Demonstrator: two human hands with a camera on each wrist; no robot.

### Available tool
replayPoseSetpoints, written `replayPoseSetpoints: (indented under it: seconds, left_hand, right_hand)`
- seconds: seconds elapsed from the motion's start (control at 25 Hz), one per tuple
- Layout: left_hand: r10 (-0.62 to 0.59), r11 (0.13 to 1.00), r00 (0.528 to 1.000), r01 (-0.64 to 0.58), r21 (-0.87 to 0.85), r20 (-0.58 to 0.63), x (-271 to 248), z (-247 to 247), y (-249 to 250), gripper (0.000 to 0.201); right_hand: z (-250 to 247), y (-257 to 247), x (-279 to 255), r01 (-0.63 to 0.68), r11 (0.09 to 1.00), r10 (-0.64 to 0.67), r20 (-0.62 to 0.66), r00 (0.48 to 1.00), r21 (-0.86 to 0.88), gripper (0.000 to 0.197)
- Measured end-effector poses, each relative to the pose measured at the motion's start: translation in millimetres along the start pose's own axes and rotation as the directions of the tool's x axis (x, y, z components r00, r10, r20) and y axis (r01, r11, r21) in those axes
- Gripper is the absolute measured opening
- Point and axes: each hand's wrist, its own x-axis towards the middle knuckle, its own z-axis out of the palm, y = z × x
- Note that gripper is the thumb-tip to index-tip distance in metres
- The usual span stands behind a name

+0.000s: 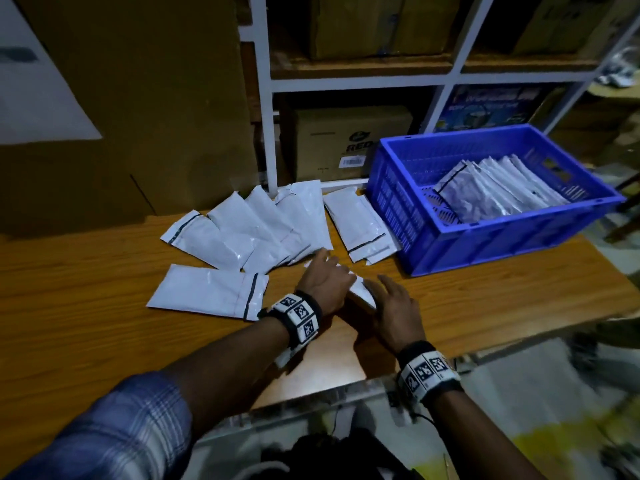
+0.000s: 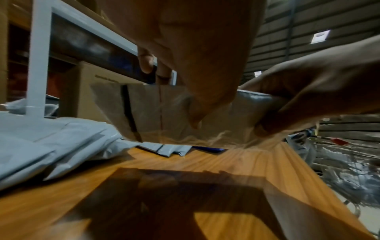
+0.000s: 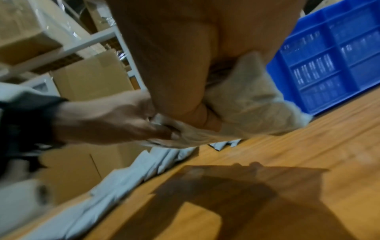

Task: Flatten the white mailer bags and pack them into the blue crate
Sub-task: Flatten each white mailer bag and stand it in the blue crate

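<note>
wooden table point(image 1: 86, 271), cardboard boxes point(image 1: 349, 140), white shelving point(image 1: 266, 98)

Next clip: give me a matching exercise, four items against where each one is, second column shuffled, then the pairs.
Items:
1. held mailer bag
2. blue crate
3. packed bags
4. single bag

Places:
A. inside the crate
B. flat on the table, left of both hands
C. gripped by left hand and right hand
D. right end of the table

Pairs: 1-C, 2-D, 3-A, 4-B
</note>
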Motion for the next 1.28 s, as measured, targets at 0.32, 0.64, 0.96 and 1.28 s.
replayPoseSetpoints:
  seconds: [0.32,0.64,0.96,1.28]
  left_hand:
    - [-0.277,0.917,0.956,0.294,-0.271,0.100,-65.8,56.6,58.0,0.061]
    - [-0.492,0.752,0.858,0.505,-0.423,0.150,-88.0,86.5,97.6,0.065]
    - [-0.540,0.735,0.828,0.551,-0.396,0.152,-76.3,113.8,92.3,0.059]
    - [-0.529,0.715,0.835,0.536,-0.449,0.155,-72.1,121.3,87.9,0.059]
  right_hand:
    - [54.2,14.9,-13.6,0.182,0.983,-0.181,0.301,0.936,0.025,0.078]
    - [94.8,24.4,-27.8,0.241,0.971,-0.239,0.090,0.967,-0.011,0.057]
    - [95.8,30.4,-23.3,0.272,0.962,-0.270,0.067,0.960,-0.015,0.054]
    - [87.1,18.8,-12.7,0.202,0.979,-0.203,0.120,0.972,0.020,0.058]
